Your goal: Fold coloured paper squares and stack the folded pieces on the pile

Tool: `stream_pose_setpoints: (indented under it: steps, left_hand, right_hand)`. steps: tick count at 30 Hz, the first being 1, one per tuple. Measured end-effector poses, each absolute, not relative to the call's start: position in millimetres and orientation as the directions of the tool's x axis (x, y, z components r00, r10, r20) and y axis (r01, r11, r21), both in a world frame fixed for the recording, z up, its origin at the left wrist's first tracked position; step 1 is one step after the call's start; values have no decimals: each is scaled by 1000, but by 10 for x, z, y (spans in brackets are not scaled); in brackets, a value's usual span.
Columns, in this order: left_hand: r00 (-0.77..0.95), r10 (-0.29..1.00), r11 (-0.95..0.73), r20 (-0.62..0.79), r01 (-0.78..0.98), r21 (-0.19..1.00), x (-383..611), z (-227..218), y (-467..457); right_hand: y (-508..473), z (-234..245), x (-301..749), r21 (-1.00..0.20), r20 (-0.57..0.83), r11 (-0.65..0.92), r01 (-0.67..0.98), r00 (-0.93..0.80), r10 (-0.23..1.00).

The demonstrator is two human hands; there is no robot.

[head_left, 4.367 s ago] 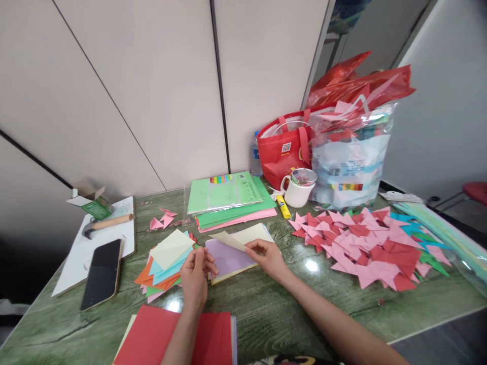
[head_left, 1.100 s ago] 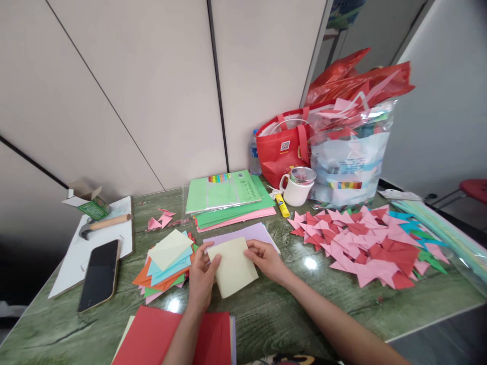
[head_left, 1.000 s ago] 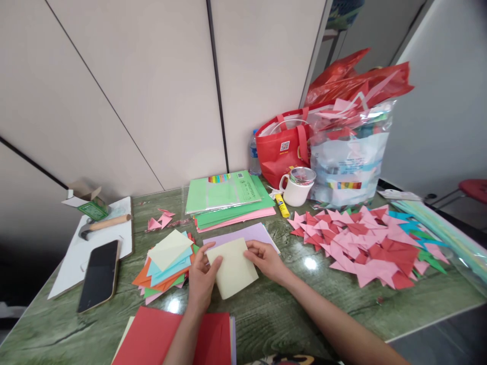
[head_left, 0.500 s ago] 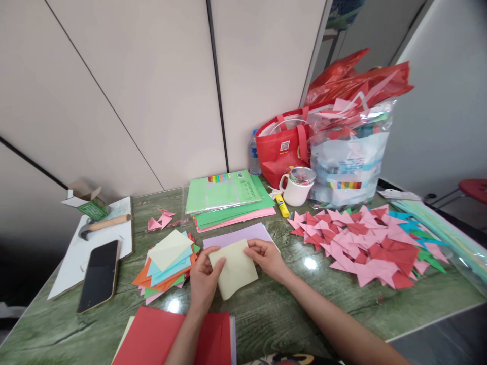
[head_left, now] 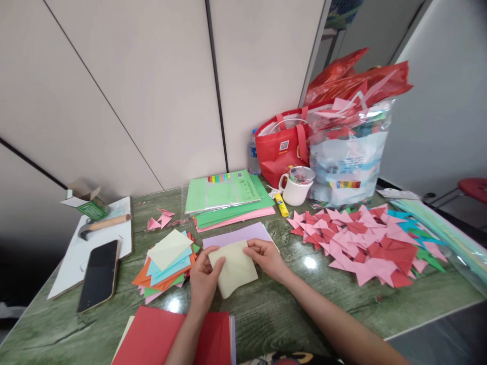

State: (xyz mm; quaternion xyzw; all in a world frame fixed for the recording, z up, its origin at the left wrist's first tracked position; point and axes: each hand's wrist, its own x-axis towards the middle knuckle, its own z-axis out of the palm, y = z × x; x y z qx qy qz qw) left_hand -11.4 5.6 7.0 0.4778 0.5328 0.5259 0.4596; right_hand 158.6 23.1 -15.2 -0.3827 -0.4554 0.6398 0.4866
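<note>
A pale yellow square of paper (head_left: 236,271) is held up between my two hands, its lower edge slightly curved. My left hand (head_left: 205,274) pinches its upper left corner, thumb in front and fingers behind. At the upper right corner, the thumb and fingers of my right hand (head_left: 266,257) grip the sheet. Lilac paper (head_left: 236,234) lies just beyond it. To the left sits a loose stack of coloured paper squares (head_left: 171,251), a pale yellow one on top. Red sheets (head_left: 152,334) lie beneath my left forearm.
Folded pink and red paper pieces (head_left: 365,243) are heaped at right. Green paper packs (head_left: 224,195), a yellow glue stick (head_left: 281,205), a white mug (head_left: 296,193) and a red bag (head_left: 277,154) stand behind. On the left are a phone (head_left: 99,276) and a hammer (head_left: 110,223) on a white board.
</note>
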Motion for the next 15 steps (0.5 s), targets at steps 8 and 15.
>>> stream_pose_setpoints:
  steps: [8,15]
  left_hand:
    - [-140,990,-8,10,17,1000,-127,83,47]
    - [21,982,189,-188,-202,961,-108,96,42]
  right_hand:
    - [231,-160,1589,-965,-53,-102,-243,-203,978]
    - [239,-122,1600,-956,-108,-156,-247,-198,974]
